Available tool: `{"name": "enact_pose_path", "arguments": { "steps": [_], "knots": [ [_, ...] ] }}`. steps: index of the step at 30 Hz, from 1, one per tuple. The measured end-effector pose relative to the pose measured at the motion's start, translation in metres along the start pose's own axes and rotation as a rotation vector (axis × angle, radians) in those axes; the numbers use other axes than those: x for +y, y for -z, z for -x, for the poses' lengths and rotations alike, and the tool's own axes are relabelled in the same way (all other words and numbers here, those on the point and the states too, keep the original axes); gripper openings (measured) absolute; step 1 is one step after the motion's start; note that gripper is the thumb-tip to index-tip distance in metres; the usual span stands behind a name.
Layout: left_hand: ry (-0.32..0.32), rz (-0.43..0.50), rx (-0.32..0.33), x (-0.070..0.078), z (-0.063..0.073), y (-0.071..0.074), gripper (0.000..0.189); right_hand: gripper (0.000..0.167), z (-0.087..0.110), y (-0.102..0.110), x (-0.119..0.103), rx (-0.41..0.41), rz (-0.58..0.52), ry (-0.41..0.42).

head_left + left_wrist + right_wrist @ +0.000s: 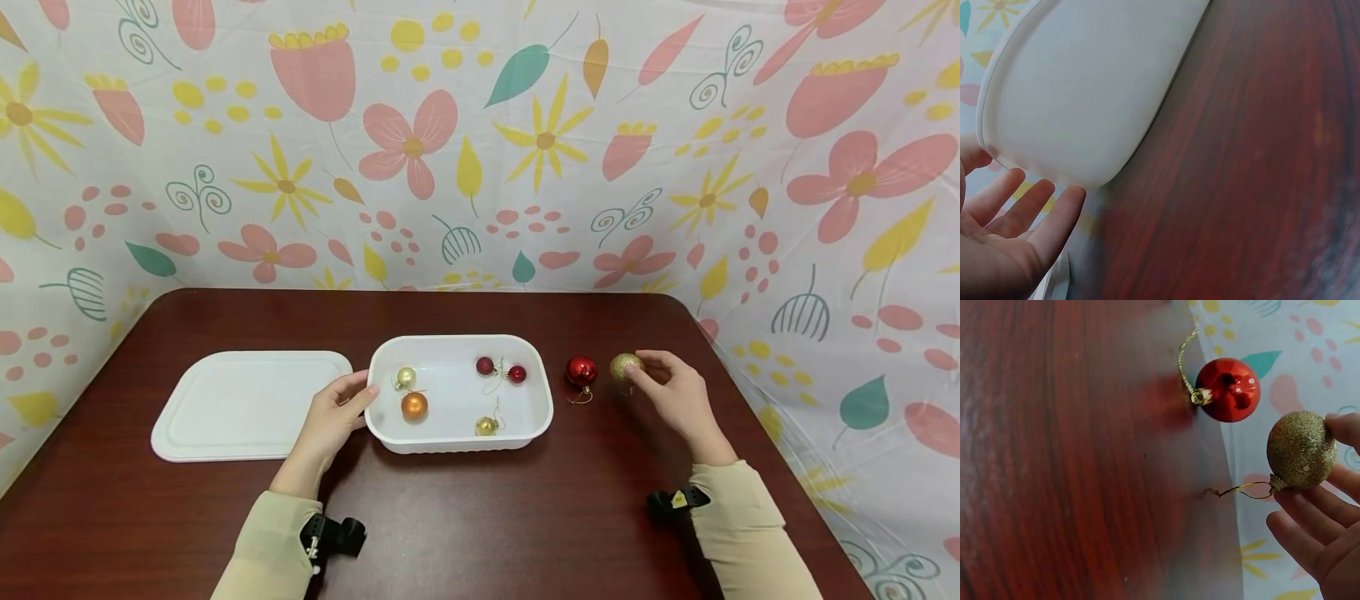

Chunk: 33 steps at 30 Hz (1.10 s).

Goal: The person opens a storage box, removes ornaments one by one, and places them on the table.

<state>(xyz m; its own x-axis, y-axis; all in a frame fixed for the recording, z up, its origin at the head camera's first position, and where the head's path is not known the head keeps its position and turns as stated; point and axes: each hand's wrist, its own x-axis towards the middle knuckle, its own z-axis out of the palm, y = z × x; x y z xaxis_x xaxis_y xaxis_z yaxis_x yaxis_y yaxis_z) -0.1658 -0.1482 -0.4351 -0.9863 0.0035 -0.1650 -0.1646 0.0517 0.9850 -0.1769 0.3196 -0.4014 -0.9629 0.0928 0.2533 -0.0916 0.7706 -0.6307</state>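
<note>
A white plastic container (459, 442) stands on the table, with small Christmas ball ornaments inside: an orange ball (414, 407), a pale gold ball (406, 377), a gold ball (486, 427) and two dark red balls (485, 366). My left hand (335, 415) holds the container's left end, thumb at the rim and fingertips against the outer wall (1079, 100). To the right, my right hand (678, 398) pinches a gold glitter ball ornament (1302, 450) between thumb and fingers, its string loop hanging free. Just left of it lies a larger shiny red ball ornament (581, 372) with a gold cord.
A white lid (243, 408) lies flat on the table left of the container. The dark wood table (480, 533) has rounded back corners. Behind and beside it hangs a flower-patterned cloth (450, 167). Both wrists wear a black camera strap (330, 537).
</note>
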Motion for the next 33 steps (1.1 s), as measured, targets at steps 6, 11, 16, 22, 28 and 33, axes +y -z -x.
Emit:
{"name": "enact_pose_path", "arguments": {
  "steps": [6, 11, 16, 22, 28, 33],
  "knots": [
    [0.006, 0.001, 0.003, 0.0, 0.0, 0.0, 0.044, 0.042, -0.005, -0.004, 0.005, 0.002, 0.045, 0.03],
    [0.009, 0.002, 0.003, 0.0, -0.001, 0.0, 0.044, 0.041, -0.01, -0.007, 0.005, -0.02, 0.074, 0.046],
    [0.01, 0.009, 0.0, -0.001, -0.001, 0.0, 0.044, 0.043, -0.014, -0.009, 0.005, -0.06, 0.097, 0.055],
    [0.004, 0.008, -0.001, 0.0, -0.001, 0.0, 0.043, 0.043, -0.017, -0.012, 0.005, -0.112, 0.112, 0.046],
    [-0.002, -0.001, -0.003, 0.0, -0.001, 0.0, 0.044, 0.044, -0.019, -0.013, 0.005, -0.15, 0.12, 0.028],
    [0.001, -0.006, 0.001, 0.001, 0.0, 0.0, 0.044, 0.043, -0.019, -0.014, 0.005, -0.16, 0.134, 0.032]
  ]
}}
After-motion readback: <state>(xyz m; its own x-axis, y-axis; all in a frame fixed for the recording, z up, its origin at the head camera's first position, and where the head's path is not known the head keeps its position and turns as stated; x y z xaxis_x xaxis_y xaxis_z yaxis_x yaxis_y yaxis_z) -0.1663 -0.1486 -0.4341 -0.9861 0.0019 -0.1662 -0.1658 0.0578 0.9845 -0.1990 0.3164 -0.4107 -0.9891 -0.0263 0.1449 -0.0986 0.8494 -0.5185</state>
